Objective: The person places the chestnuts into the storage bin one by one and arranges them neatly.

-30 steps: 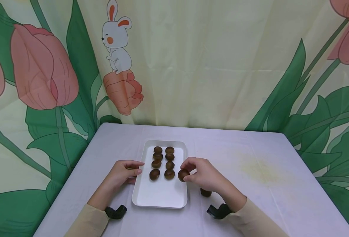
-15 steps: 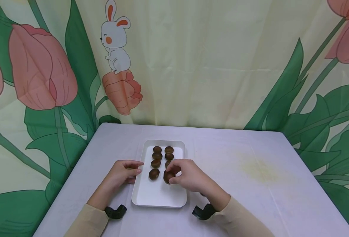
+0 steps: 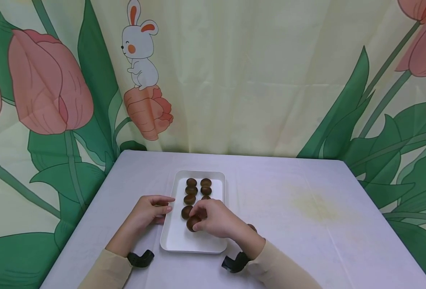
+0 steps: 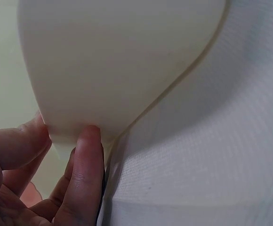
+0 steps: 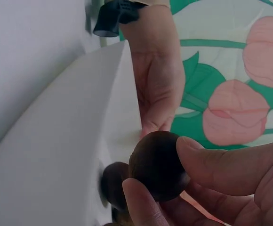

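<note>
A white rectangular tray (image 3: pixel 178 243) lies on the table, with brown, glossy chestnuts (image 3: pixel 191 190) in two columns in its far part. My right hand (image 3: pixel 216 218) pinches a chestnut (image 3: pixel 192 224) between thumb and fingers. It is over the tray, just nearer than the left column's last chestnut (image 3: pixel 186 212). In the right wrist view the held chestnut (image 5: pixel 157 165) looks dark and round. My right hand hides part of the right column. At the tray's left edge my left hand (image 3: pixel 149 210) holds the rim, one fingertip (image 4: pixel 88 141) against the outer wall.
Another chestnut (image 3: pixel 251 227) lies on the table right of the tray, partly behind my right wrist. A white cloth (image 3: pixel 288 241) with a yellowish stain (image 3: pixel 317 206) covers the table. Behind it hangs a curtain (image 3: pixel 234 80) printed with tulips and a rabbit.
My right hand has carried its chestnut leftward from the tray's right edge, past the right column, to the near end of the left column. My left hand has stayed at the rim.
</note>
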Demonstrator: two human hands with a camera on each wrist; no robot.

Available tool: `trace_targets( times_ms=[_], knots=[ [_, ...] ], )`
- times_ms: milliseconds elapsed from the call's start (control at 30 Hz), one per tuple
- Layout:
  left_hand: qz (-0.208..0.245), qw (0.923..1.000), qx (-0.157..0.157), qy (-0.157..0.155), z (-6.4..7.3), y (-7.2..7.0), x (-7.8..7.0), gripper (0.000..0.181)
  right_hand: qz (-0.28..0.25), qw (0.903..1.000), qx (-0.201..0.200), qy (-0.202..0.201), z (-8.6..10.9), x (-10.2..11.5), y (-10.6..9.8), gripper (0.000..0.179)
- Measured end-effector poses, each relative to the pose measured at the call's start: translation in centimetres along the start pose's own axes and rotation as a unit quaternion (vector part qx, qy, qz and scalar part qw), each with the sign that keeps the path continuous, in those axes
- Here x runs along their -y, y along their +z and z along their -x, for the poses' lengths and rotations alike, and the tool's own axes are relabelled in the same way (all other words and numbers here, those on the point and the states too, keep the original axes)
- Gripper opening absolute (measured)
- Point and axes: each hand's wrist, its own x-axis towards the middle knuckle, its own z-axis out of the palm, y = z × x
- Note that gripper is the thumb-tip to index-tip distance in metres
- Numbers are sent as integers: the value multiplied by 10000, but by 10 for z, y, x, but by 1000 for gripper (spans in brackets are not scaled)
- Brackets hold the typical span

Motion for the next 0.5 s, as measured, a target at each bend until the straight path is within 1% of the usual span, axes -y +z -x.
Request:
trace_targets(
  times_ms=[167,333,500],
  knots=[
    [-58,10000,-10,32,0,-1,0,37,122,9999,78,29,-4,0,10,24],
    [-81,9999,50,118,0,-1,2,40,224,9997,57,-5,-7,0,18,23],
    [-3,9999,87,86,0,-1,1,39,336,9994,73,-22,-9,-2,25,24]
  ],
)
